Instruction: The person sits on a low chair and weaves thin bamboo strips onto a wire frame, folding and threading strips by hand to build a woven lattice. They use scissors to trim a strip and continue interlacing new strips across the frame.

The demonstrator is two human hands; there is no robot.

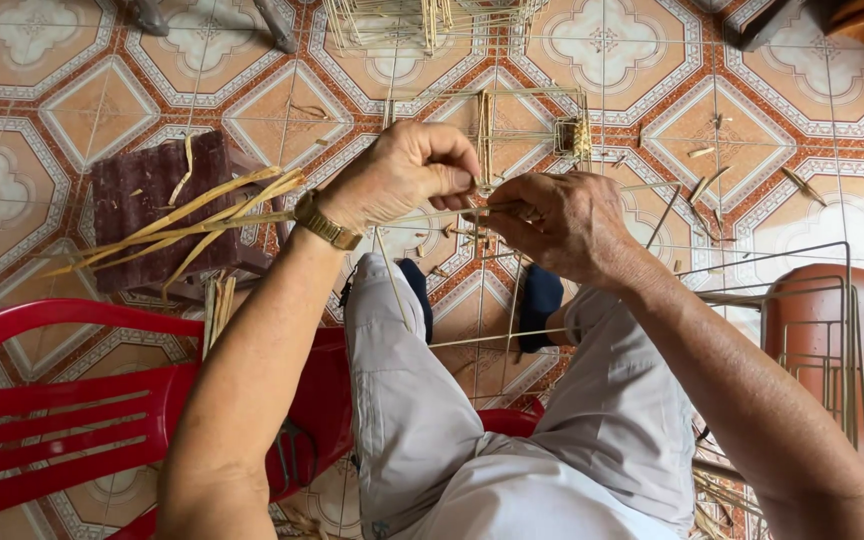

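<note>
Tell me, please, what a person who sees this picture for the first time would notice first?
First come the two hands at the centre: the left hand and the right hand meet over a thin bamboo frame, pinching its slender sticks. Next, a bundle of pale bamboo strips fans out to the left over a dark brown stool. A bright red plastic chair fills the lower left, on the patterned orange floor tiles.

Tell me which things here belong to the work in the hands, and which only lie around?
In use: left hand, right hand, thin bamboo stick, bamboo frame.

Lying about: red plastic chair, brown stool, bamboo scraps, finished frame.
</note>
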